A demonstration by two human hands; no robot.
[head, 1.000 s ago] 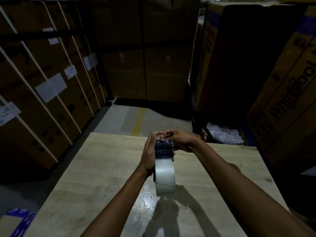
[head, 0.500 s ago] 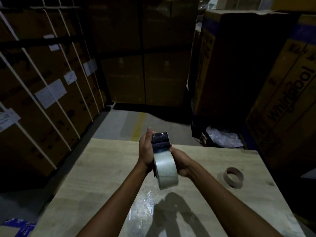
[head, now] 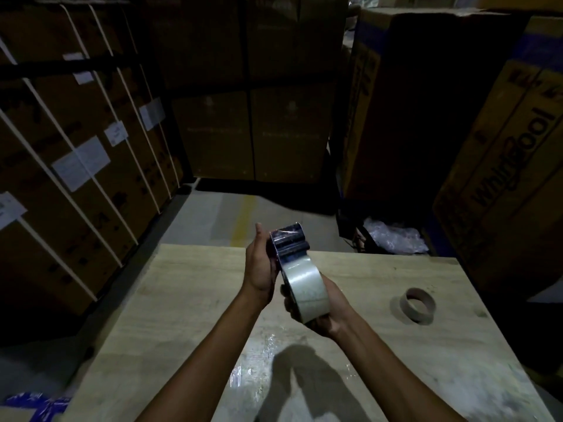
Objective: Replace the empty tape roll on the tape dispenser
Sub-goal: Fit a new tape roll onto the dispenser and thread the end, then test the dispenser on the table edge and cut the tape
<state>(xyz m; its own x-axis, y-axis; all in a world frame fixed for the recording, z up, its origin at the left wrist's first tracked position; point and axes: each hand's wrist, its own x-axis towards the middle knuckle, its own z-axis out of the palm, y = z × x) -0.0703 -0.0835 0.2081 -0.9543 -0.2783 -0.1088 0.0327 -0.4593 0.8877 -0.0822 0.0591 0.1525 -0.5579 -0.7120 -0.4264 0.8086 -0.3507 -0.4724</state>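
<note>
Nearest: both forearms reach in over the wooden table [head: 189,300], which carries a glossy patch and the hands' shadow at its near edge.

Right hand [head: 327,306] cups the new tape roll [head: 307,289] from below and from the right, fingers wrapped under it. The roll is full, pale and glossy, held above the table and not touching it.

Left hand [head: 260,269] lies flat against the left side of the tape dispenser [head: 288,243], thumb up, fingers hidden behind the body; it steadies the tool by pressing, closed around nothing visible. The dark dispenser head sits just beyond the roll, with film over its rollers.

Right of the hands, well apart: the empty core [head: 418,304], upright on the table.

Far: stacked cartons [head: 91,166] and bare floor.

Judgement: roll appears seated; threading in progress.

Risks:
- The tape end may stick to itself or to the rollers if fed crooked.
- The roll may slip off its hub if the right hand loosens.
- Dim light hides the cutter; fingers could catch it.
</note>
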